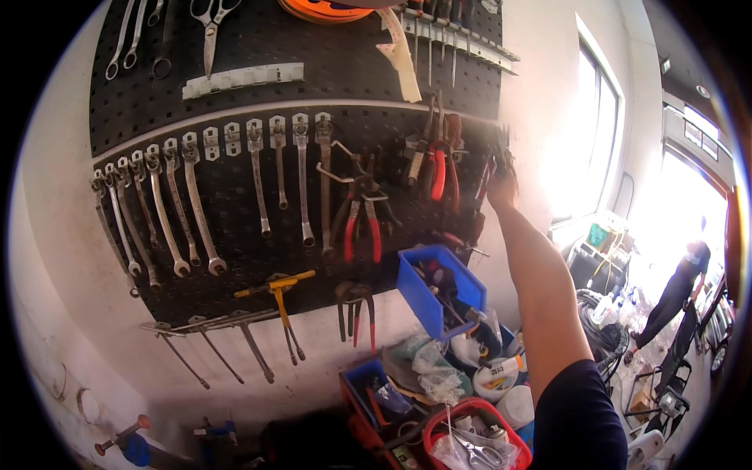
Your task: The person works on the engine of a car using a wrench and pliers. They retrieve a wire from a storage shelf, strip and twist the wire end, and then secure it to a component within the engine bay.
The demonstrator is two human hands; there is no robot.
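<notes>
My right hand (503, 190) is raised at the right edge of the black pegboard (235, 270). Its fingers are closed around what looks like a pair of pliers (504, 141), grey jaws pointing up; the handles are hidden in the hand. Just left of it hang red-handled pliers (439, 174) and other hand tools. Lower on the board, more red-handled pliers (363, 227) hang from a hook. A blue bin (415, 301) with loose tools in it is fixed below my hand. My left hand is out of view.
Several wrenches (160, 207) hang in a row at left, with a yellow-handled tool (280, 294) beneath. Below stand a red basket (429, 429) holding scissors (479, 453) and other containers. At right are a window (595, 117), coiled hoses (599, 313) and a person (677, 286) in a bright doorway.
</notes>
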